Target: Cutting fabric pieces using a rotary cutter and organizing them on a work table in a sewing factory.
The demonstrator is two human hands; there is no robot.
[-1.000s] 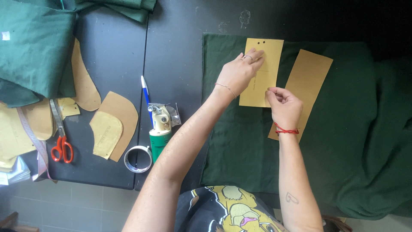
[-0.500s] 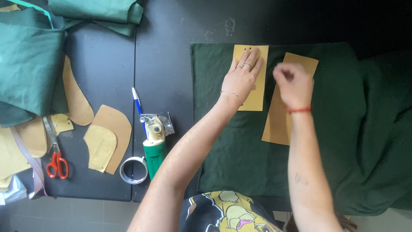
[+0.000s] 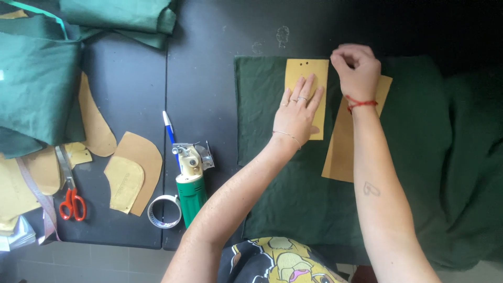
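A dark green cloth (image 3: 277,183) lies spread on the black table. On it rests a yellow rectangular card pattern (image 3: 306,71) with two small holes near its top. My left hand (image 3: 297,112) lies flat on that pattern, fingers apart. A second, tan card pattern (image 3: 340,147) lies slanted to its right, partly under my right forearm. My right hand (image 3: 357,68) is at the top right corner of the yellow pattern with its fingers pinched together; whether something small is between them is too small to tell.
Left of the cloth lie a blue pen (image 3: 168,126), a green-handled electric rotary cutter (image 3: 189,181), a tape roll (image 3: 164,211), red-handled scissors (image 3: 70,196) and several tan card pattern pieces (image 3: 133,170). Folded green fabric (image 3: 36,84) is piled at the far left.
My left hand has flattened onto the yellow pattern. My right hand has moved up from the pattern's lower right side to its top right corner.
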